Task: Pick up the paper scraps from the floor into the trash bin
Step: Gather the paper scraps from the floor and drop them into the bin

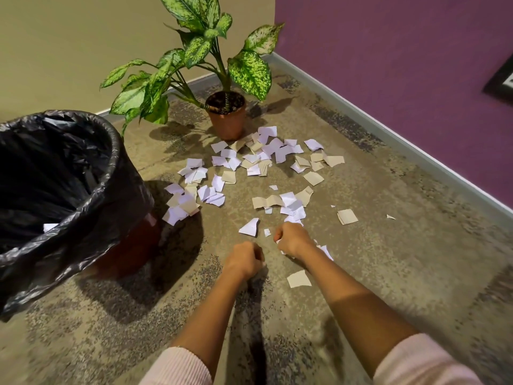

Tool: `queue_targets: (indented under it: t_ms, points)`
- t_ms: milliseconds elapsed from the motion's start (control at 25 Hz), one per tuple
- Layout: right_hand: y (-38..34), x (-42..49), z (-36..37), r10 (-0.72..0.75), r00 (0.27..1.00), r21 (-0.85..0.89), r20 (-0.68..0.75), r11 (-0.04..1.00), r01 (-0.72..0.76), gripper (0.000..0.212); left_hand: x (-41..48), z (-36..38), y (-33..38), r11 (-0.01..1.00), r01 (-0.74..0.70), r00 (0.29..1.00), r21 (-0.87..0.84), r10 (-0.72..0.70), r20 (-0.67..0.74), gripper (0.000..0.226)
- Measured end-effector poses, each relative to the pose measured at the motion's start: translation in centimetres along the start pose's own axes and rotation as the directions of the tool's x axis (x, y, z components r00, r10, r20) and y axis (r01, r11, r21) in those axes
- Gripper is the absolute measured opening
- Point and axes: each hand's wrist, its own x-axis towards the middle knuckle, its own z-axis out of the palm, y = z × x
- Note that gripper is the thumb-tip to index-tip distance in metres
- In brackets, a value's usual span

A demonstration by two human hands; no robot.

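At the far left stood the trash bin [130,245], a reddish-brown container lined with a black plastic bag [55,173] whose edge was folded over the rim; one white scrap [50,227] lay inside on the liner. Just beside the bin's right flank, a cluster of white and beige scraps rested on the floor [388,273], a mottled grey-brown surface. Behind them, near the corner of the beige wall [69,37] and the purple wall [402,51], a potted dieffenbachia [194,51] stood in a terracotta-coloured pot [228,120]. The paper scraps [266,157] were spread from the foot of that pot toward the person, thickest near the pot and thinner to the right. The left hand [245,258] was low over the floor, fingers curled into a fist; whether it enclosed any paper could not be determined. The right hand [291,238], just beside it and slightly farther forward, was clenched around white scraps, with paper edges showing at its fingers and under the wrist. A single beige scrap [299,279] lay between the two forearms. Both pink sleeves [416,362] were pushed up. Further right, a beige scrap [347,216] and a tiny white fragment [390,217] lay apart from the main spread, toward the grey baseboard [416,151].
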Motion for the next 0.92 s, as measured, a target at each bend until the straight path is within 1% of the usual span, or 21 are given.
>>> queue_targets:
  t_ms: [120, 200, 280, 360, 440, 520, 560, 600, 640, 720, 800, 920]
  points:
    - [1.4, -0.1, -3.0, 0.018, 1.0, 0.064, 0.021, 0.998, -0.019, 0.025, -0.2, 1.1, 1.8, 0.987, -0.12, 0.988, -0.109, 0.129, 0.08, 0.012]
    - [2.4, -0.3, -4.4, 0.033, 0.999, 0.039, 0.041, 0.999, -0.035, 0.023, -0.2, 1.9, 3.2, 0.977, -0.162, 0.979, -0.14, 0.177, 0.104, 0.016]
    - [3.6, -0.6, -5.1, 0.048, 0.998, 0.029, 0.051, 0.998, -0.05, 0.027, -0.4, 2.7, 4.3, 0.972, -0.178, 0.971, -0.153, 0.198, 0.132, 0.025]
    - [4.9, -1.2, -5.0, 0.059, 0.996, 0.04, 0.067, 0.997, -0.062, 0.027, -0.7, 3.5, 5.1, 0.98, -0.188, 0.971, -0.062, 0.195, 0.141, 0.039]
    - [5.9, -1.5, -4.5, 0.057, 0.995, -0.01, 0.078, 0.998, -0.057, 0.032, -1.1, 4.2, 5.6, 0.974, -0.205, 0.974, 0.096, 0.192, 0.123, 0.052]
    - [6.8, -1.8, -3.5, 0.074, 0.995, -0.103, 0.071, 0.992, -0.067, 0.051, -1.5, 4.9, 6.0, 0.946, -0.225, 0.972, 0.233, 0.202, 0.118, 0.063]
    - [7.2, -1.9, -3.0, 0.091, 0.994, -0.143, 0.068, 0.986, -0.08, 0.061, -1.5, 5.2, 6.1, 0.931, -0.239, 0.97, 0.275, 0.213, 0.121, 0.065]
    - [7.4, -1.9, -2.5, 0.095, 0.994, -0.181, 0.062, 0.98, -0.083, 0.067, -1.5, 5.3, 6.2, 0.923, -0.248, 0.968, 0.295, 0.222, 0.121, 0.063]
    - [7.8, -1.9, -2.0, 0.089, 0.995, -0.216, 0.052, 0.973, -0.076, 0.069, -1.4, 5.3, 6.3, 0.922, -0.253, 0.966, 0.294, 0.227, 0.12, 0.057]
    - [8.3, -1.7, -1.3, 0.059, 0.998, -0.217, 0.027, 0.975, -0.052, 0.062, -1.2, 5.1, 6.4, 0.93, -0.252, 0.966, 0.266, 0.226, 0.126, 0.042]
    - [8.5, -1.4, -1.2, 0.061, 0.998, -0.187, 0.031, 0.981, -0.054, 0.054, -1.0, 4.9, 6.3, 0.938, -0.255, 0.964, 0.236, 0.226, 0.143, 0.036]
    - [8.4, -0.9, -1.3, 0.089, 0.994, -0.24, 0.057, 0.968, -0.073, 0.059, -0.7, 4.3, 5.8, 0.957, -0.229, 0.971, 0.178, 0.211, 0.113, 0.029]
